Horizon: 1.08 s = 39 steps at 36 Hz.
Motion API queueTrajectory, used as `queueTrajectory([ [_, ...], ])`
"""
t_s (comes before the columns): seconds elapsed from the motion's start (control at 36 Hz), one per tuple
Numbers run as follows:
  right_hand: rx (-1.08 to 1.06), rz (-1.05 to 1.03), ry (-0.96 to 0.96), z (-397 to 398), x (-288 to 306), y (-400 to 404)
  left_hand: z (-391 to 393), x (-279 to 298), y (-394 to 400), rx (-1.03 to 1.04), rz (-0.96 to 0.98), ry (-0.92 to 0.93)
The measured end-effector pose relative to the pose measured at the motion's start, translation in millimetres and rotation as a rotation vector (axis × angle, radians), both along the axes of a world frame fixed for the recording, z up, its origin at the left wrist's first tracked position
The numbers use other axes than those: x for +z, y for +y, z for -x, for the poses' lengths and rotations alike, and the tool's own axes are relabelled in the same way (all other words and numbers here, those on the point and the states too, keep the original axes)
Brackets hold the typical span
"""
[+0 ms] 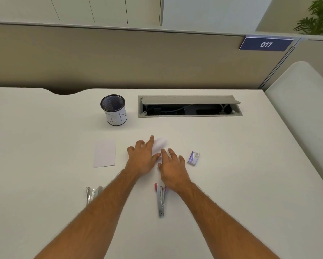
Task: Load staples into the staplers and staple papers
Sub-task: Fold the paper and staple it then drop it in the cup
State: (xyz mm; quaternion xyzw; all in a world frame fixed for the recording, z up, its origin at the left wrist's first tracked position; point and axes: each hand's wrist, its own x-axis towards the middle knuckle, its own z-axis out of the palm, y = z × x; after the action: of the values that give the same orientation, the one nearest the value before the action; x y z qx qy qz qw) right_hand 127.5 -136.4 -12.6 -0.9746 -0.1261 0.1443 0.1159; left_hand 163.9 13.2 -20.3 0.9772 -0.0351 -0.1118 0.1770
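Both hands lie flat on a small white paper (160,143) in the middle of the desk, and most of that sheet is hidden under them. My left hand (143,157) has its fingers spread over it. My right hand (172,166) rests beside it, palm down. A silver stapler with pink trim (161,200) lies open just below my right wrist. A second silver stapler (92,194) lies at the left, partly hidden by my left forearm. A small purple staple box (193,158) sits right of my right hand. Another white paper (105,153) lies at the left.
A black mesh cup with a white label (114,110) stands at the back of the white desk (250,184). An open cable tray (189,106) is recessed behind the hands. A beige partition with a sign reading 017 (266,43) closes the back. A white seat (306,109) is at the right.
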Motion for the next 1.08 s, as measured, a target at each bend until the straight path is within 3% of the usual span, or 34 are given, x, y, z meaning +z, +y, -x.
queueTrajectory([
  [0.06,-0.002,-0.011,-0.005,1,0,-1,1,2,-3,0.051,0.112,-0.012],
  [0.17,-0.009,-0.041,-0.008,2,2,-2,5,6,-7,0.184,0.541,-0.029],
  [0.22,-0.039,-0.131,0.003,3,6,-3,8,11,-6,0.259,0.625,-0.059],
  [0.36,-0.407,-0.651,0.008,-2,27,-7,12,25,-2,0.268,0.712,-0.076],
  [0.44,-0.706,-1.044,0.161,-8,48,-10,19,34,2,0.252,0.769,-0.074],
  [0.53,-0.787,-1.250,0.325,-15,64,-18,27,44,3,0.215,0.851,-0.056],
  [0.67,-0.811,-1.315,0.291,-16,80,-15,39,71,5,0.174,0.991,-0.078],
  [0.92,-0.806,-1.318,0.313,4,98,-2,68,98,27,0.025,0.884,-0.139],
  [1.08,-0.728,-1.277,0.281,26,109,5,83,115,27,0.183,1.035,-0.147],
])
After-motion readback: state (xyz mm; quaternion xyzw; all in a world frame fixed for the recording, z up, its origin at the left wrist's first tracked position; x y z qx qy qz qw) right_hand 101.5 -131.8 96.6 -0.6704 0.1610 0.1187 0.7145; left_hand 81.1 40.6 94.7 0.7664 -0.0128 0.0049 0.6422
